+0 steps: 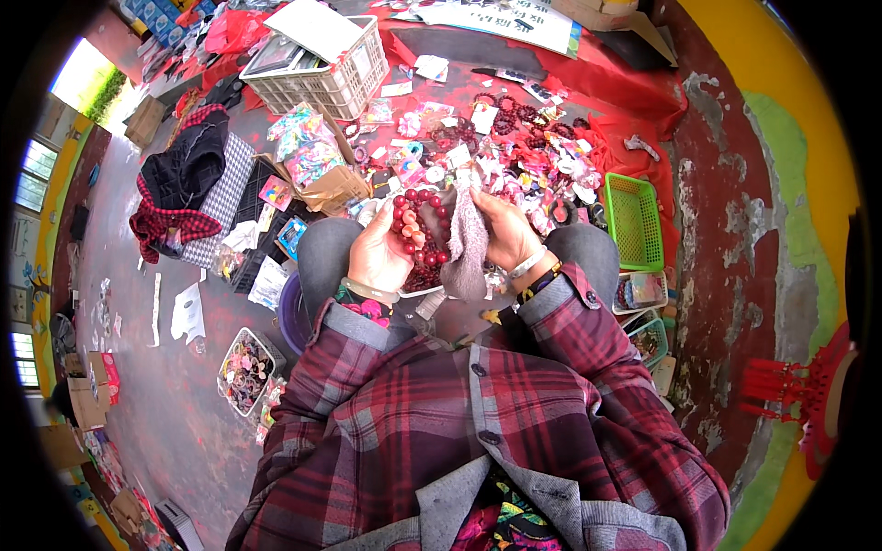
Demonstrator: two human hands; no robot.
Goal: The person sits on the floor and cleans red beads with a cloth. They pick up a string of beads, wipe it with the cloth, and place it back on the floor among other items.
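A dark red bead bracelet [434,199] with some pale orange beads hangs in my left hand [378,254], whose fingers are closed round its left side. My right hand [503,231] grips a greyish-pink cloth [469,243] that drapes down beside the beads. The cloth's edge lies against the bracelet's right side. Under both hands, between my knees, sits a container with more dark red beads [423,278], mostly hidden. Several dark red bead bracelets [508,118] lie beyond my hands, next to a pile of pink and white hair accessories [560,165].
A green basket [634,225] stands to the right. At the far left is a white crate [322,78]; nearer, an open cardboard box [335,188] holds colourful packets. A purple basin [292,312] and a small white basket [248,370] of trinkets stand by my left leg.
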